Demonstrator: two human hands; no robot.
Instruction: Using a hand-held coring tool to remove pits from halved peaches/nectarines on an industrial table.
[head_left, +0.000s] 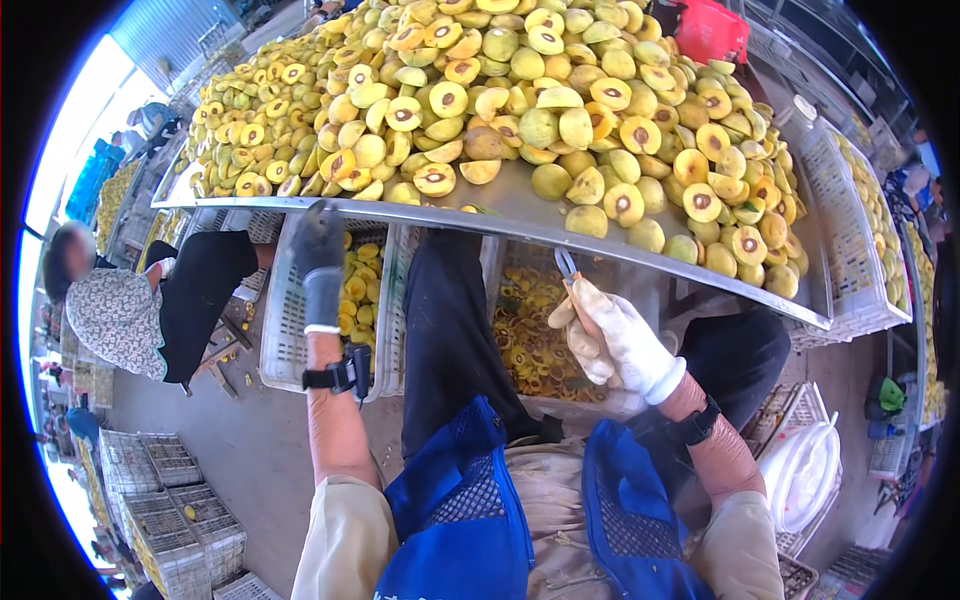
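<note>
My right hand (630, 345), in a white glove, is closed around the orange handles of a plier-like tool (574, 274). The tool's metal jaws point up, just below the table's front rim. My left hand (319, 244) wears a dark grey glove and is at the rim, over a white plastic crate (285, 330) with yellow fruit halves (362, 277) in it. Blur hides whether its fingers hold anything. A heap of yellow stone fruit (517, 97), many halved with the pits showing, covers much of the metal table (495, 184).
Between my knees stands a bin of fruit scraps (536, 337). To the right are a crate of fruit (847, 217) and a white round lid or tub (802, 476). A seated person (120, 322) is at the left, above stacked crates (176, 517). A red container (712, 30) sits behind the heap.
</note>
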